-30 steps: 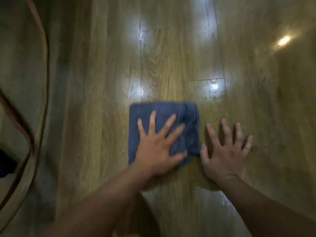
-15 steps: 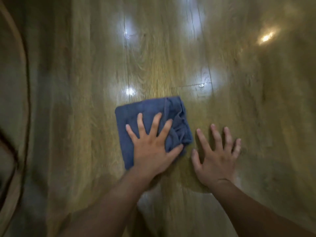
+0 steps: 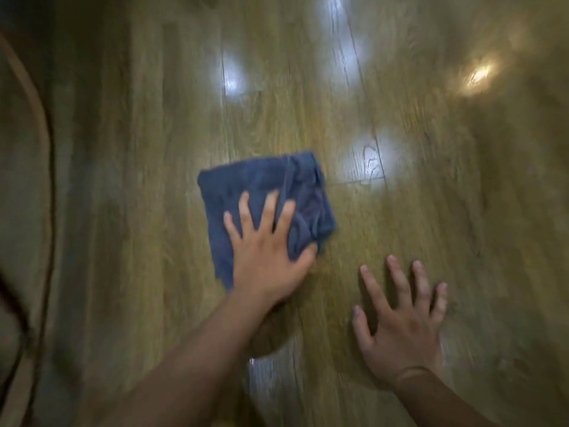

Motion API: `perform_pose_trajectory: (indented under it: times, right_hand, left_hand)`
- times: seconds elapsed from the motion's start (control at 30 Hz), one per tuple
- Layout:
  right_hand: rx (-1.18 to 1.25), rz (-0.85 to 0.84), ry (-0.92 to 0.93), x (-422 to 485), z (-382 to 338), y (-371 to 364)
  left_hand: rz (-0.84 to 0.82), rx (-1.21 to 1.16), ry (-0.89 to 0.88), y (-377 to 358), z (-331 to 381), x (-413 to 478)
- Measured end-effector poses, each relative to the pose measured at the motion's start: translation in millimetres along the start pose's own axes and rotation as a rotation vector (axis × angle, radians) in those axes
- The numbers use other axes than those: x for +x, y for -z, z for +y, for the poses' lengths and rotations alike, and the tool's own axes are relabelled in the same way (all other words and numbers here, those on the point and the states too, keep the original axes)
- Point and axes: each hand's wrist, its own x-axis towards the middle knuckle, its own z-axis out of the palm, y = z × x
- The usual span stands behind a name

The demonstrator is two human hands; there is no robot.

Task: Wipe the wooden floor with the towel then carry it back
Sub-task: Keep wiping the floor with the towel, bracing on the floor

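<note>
Pressing left hand (image 3: 264, 260) hiding towel (image 3: 246, 192), blurred

i saw a dusty blue towel (image 3: 261, 192) on the floor (image 3: 431, 195), whose planks were olive-brown with wavy grain and white and amber glare spots.

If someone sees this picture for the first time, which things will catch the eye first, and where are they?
The eye goes first to the blue towel in the middle of the wooden floor, with the left hand pressed flat on its near part. To its right, the right hand lies spread on the bare boards, apart from the towel. Bright light reflections shine on the floor farther away.
</note>
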Motion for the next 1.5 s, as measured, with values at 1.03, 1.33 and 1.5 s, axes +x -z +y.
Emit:
perform_pose_trajectory:
  times: [1.03,1.33,1.5]
  right_hand:
    - [0.102,-0.038,-0.165,59.2,108.9,48.7]
    - [-0.064,-0.032,-0.16,68.1,133.7,20.9]
    - [-0.065,0.003,-0.153,70.6,136.9,18.1]
  left_hand:
    - [-0.114,0.094,-0.381,-31.8,87.3,-145.2]
    - [0.075,0.016,-0.048,-10.4,109.0,118.4]
    - [0.115,0.025,-0.036,10.7,110.8,212.9]
